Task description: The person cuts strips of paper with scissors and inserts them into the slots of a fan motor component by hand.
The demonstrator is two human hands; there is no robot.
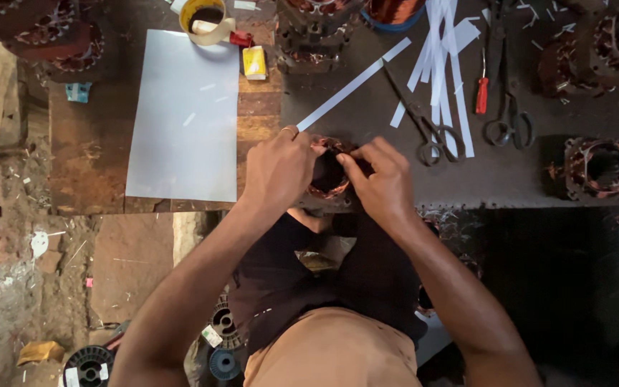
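Now I am steadying the stator (329, 172) at the tabletop (510, 179) edge: left hand (279, 170) is clamped on its rim, right hand (381, 179) is pinching the copper winding, probably so it cannot roll. Scissors (431, 132) are lying near.

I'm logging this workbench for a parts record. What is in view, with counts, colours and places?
wound stator: one, copper and dark, bench front edge, between both hands
other stators: several, copper-brown, right side and along the far edge
white sheet: one, left of the hands
paper strips: many, white, far centre-right
scissors: two pairs, dark, right of the hands
screwdriver: one, red handle, beside the strips
tape roll: one, yellow, far edge
left hand: on the stator
right hand: on the stator
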